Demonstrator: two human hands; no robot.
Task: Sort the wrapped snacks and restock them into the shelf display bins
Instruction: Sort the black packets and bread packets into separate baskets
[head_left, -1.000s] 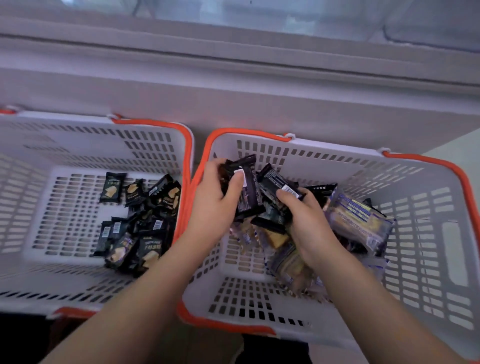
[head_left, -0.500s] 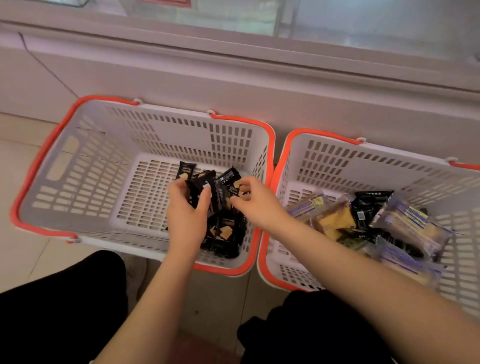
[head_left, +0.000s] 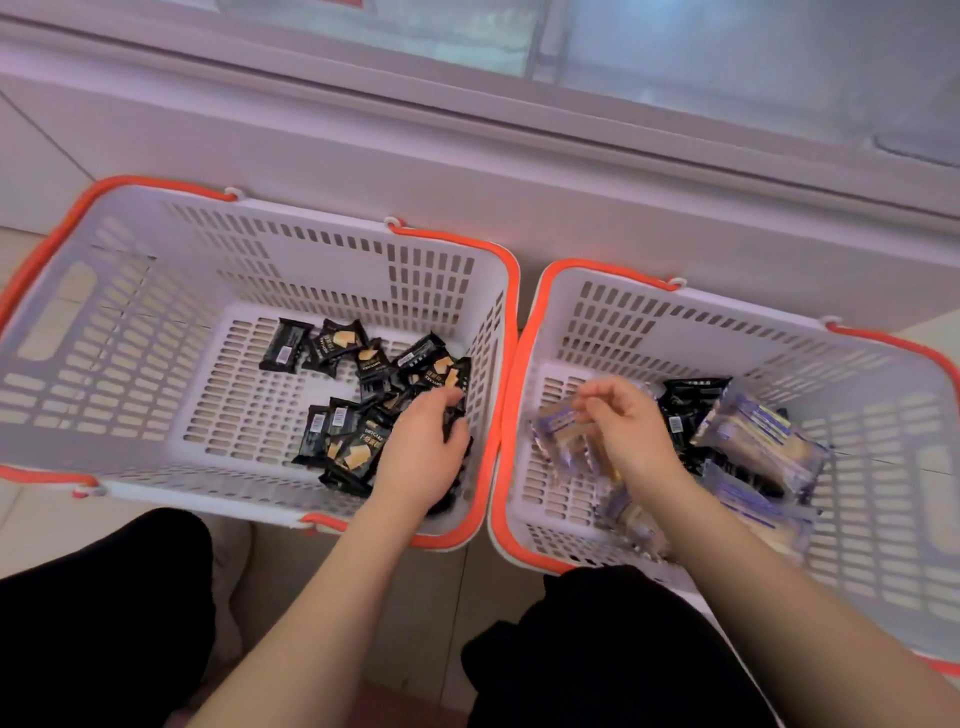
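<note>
Two white baskets with orange rims stand side by side on the floor. The left basket (head_left: 130, 338) holds several black snack packets (head_left: 348, 452). My left hand (head_left: 421, 457) is down in its right corner, fingers and thumb curled round some of the black packets. The right basket (head_left: 727, 332) holds clear, purple-printed wrapped snacks (head_left: 758, 441) and a few black packets (head_left: 685, 405). My right hand (head_left: 623, 426) hovers over the right basket's left side, blurred, fingers loosely curled and holding nothing.
A white freezer cabinet (head_left: 571, 182) with a glass top stands right behind both baskets. My knees in black trousers (head_left: 104, 623) are close to the baskets' near rims. Tiled floor (head_left: 31, 525) shows at the left.
Both hands carried black packets from the right basket into the left one. My right hand has since let go and crossed back over the right basket; my left hand has sunk onto the pile.
</note>
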